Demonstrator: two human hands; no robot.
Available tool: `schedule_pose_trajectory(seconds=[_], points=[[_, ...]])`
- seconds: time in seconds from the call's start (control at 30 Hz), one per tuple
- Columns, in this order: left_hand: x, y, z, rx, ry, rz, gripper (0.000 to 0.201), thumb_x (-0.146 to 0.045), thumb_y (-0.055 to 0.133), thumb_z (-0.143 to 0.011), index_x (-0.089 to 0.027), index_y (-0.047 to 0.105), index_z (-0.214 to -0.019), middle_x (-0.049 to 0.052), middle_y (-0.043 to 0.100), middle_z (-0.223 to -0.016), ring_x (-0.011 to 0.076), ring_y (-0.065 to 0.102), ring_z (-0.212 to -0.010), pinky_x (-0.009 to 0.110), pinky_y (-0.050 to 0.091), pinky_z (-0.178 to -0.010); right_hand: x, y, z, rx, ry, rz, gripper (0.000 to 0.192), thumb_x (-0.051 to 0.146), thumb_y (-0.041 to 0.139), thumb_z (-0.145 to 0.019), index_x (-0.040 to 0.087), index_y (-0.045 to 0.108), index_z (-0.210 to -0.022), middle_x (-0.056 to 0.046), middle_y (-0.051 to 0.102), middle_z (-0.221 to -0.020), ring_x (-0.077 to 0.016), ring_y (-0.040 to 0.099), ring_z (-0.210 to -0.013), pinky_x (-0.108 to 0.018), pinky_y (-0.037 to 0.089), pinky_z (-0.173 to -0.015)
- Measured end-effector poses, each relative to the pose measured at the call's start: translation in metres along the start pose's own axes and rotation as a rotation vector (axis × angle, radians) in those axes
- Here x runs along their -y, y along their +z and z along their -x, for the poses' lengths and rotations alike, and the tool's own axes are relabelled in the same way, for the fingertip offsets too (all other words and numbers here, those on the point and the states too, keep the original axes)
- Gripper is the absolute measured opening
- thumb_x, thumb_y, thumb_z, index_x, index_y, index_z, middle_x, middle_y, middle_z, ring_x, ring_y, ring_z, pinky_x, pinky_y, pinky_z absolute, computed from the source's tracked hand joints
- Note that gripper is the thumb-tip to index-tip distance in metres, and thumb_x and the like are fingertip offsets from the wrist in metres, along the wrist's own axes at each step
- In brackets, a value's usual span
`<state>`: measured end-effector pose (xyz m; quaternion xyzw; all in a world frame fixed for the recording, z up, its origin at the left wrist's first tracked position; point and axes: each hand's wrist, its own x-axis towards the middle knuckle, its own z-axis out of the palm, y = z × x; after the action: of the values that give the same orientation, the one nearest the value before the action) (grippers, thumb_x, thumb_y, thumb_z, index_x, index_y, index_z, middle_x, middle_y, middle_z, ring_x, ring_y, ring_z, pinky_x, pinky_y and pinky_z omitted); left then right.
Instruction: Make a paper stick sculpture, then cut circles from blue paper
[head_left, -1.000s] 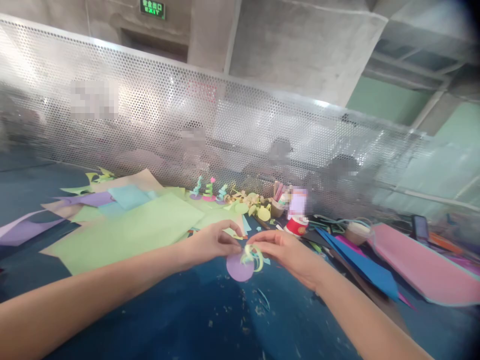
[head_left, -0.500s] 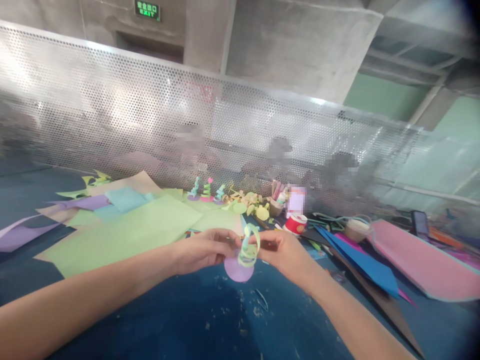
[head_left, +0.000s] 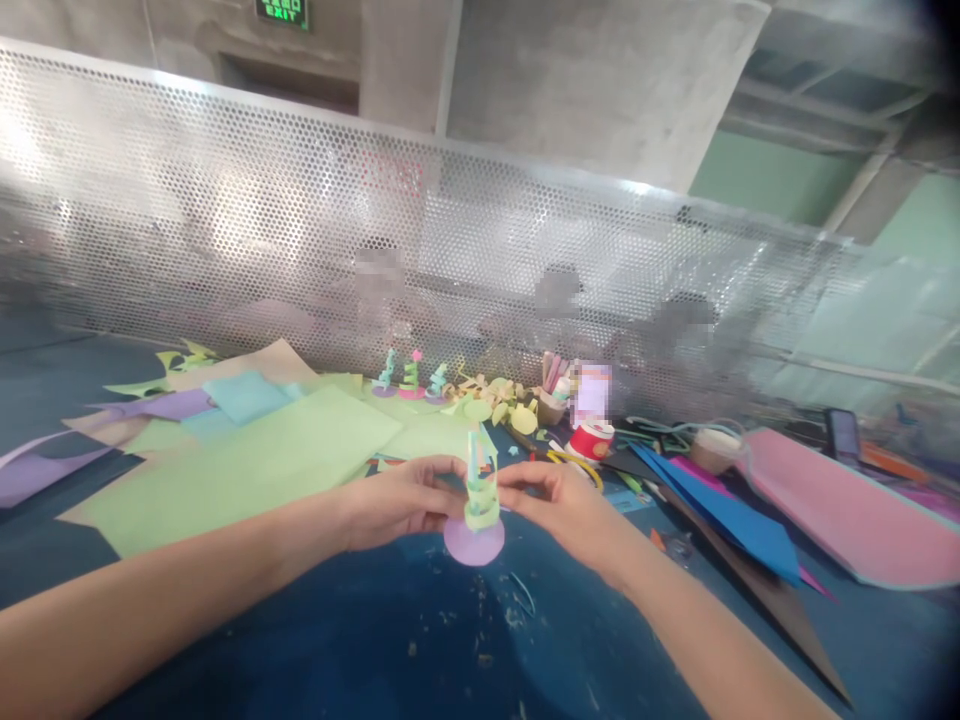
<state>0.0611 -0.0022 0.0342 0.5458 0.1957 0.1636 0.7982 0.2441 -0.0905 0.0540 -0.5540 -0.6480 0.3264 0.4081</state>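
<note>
Between my hands stands a small paper spiral tree, its pale green paper strip coiled above a round purple paper base. A light blue upright piece shows in the middle of the coil. From the left, my left hand is closed with thumb and fingers at the tree's side; its fingertips are partly behind the coil. My right hand pinches the green strip at the coil's right edge.
Large green paper sheets lie at left. Finished spiral trees and paper scraps stand farther back. A red-and-white paper cup, a blue sheet, a pink board and a phone sit at right. Behind runs a perforated metal screen.
The strip's loop, which arched out to the right, now sits narrower and closer over the coil. The paper tree has shifted slightly left and looks more upright. My right hand moved slightly left.
</note>
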Motion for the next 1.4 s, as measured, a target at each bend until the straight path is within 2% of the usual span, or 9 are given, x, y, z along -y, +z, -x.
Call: schedule_pose_trajectory(seconds=[0.17,0.33,0.43,0.53,0.67,0.87,1.13,1.4], points=[[0.002,0.000,-0.001,0.003,-0.011,-0.029,0.020,-0.015,0.073,-0.064,-0.016,0.063,-0.082,-0.001,0.065,-0.077,0.0104,0.061,-0.073,0.022,0.043,-0.073,-0.005,0.008,-0.003,-0.017,-0.008,-0.053,0.023,0.028,0.058,-0.076,0.017,0.064,-0.096,-0.004,0.067,-0.091,-0.0173,0.060,-0.084,-0.031,0.047,-0.078],[0.001,0.000,-0.003,-0.053,0.051,0.001,0.018,-0.015,0.073,-0.064,-0.015,0.063,-0.079,0.000,0.064,-0.077,0.0105,0.060,-0.073,0.021,0.044,-0.072,-0.015,0.009,-0.006,-0.257,-0.003,-0.023,0.017,0.032,0.054,-0.077,0.018,0.051,-0.086,-0.001,0.058,-0.081,-0.0157,0.056,-0.076,-0.029,0.047,-0.069],[-0.002,-0.003,-0.004,-0.139,0.116,0.022,0.017,-0.016,0.072,-0.066,-0.014,0.061,-0.078,0.001,0.063,-0.077,0.0098,0.060,-0.072,0.021,0.044,-0.072,-0.014,0.010,-0.004,-0.330,0.040,0.047,0.013,0.033,0.049,-0.080,0.020,0.048,-0.079,0.001,0.052,-0.074,-0.0140,0.053,-0.068,-0.026,0.046,-0.062],[-0.003,-0.007,-0.007,-0.229,0.179,0.042,0.015,-0.017,0.072,-0.067,-0.014,0.060,-0.076,0.000,0.063,-0.075,0.0089,0.059,-0.073,0.021,0.044,-0.075,-0.008,0.015,0.000,-0.354,-0.027,0.128,0.011,0.030,0.054,-0.079,0.019,0.051,-0.077,0.001,0.054,-0.074,-0.0138,0.054,-0.066,-0.025,0.045,-0.062],[0.002,-0.010,-0.008,-0.293,0.229,0.041,0.016,-0.017,0.072,-0.065,-0.013,0.059,-0.075,-0.001,0.061,-0.071,0.0085,0.058,-0.070,0.022,0.044,-0.075,-0.002,0.024,0.003,-0.394,-0.168,0.273,0.012,0.029,0.058,-0.079,0.018,0.061,-0.077,-0.003,0.061,-0.077,-0.0158,0.056,-0.068,-0.027,0.045,-0.065],[0.006,-0.003,-0.005,-0.369,0.305,-0.011,0.019,-0.021,0.071,-0.065,-0.014,0.057,-0.074,-0.003,0.059,-0.068,0.0084,0.056,-0.064,0.023,0.044,-0.069,0.001,0.027,0.004,-0.437,-0.192,0.322,0.011,0.030,0.061,-0.077,0.020,0.066,-0.077,-0.002,0.061,-0.075,-0.0149,0.054,-0.064,-0.026,0.044,-0.060],[0.011,0.010,0.002,-0.368,0.370,-0.097,0.020,-0.026,0.069,-0.069,-0.014,0.055,-0.077,0.000,0.062,-0.073,0.0116,0.059,-0.069,0.025,0.044,-0.070,0.007,0.035,0.007,-0.501,-0.217,0.408,0.007,0.027,0.066,-0.074,0.020,0.067,-0.074,0.000,0.056,-0.068,-0.0134,0.049,-0.061,-0.025,0.040,-0.058],[0.011,0.022,0.011,-0.338,0.448,-0.140,0.014,-0.021,0.064,-0.075,-0.016,0.055,-0.084,0.002,0.064,-0.082,0.0137,0.060,-0.079,0.027,0.044,-0.076,0.008,0.030,0.007,-0.571,-0.215,0.467,0.025,0.029,0.065,-0.075,0.019,0.049,-0.057,0.002,0.047,-0.061,-0.0119,0.041,-0.056,-0.023,0.034,-0.054]])
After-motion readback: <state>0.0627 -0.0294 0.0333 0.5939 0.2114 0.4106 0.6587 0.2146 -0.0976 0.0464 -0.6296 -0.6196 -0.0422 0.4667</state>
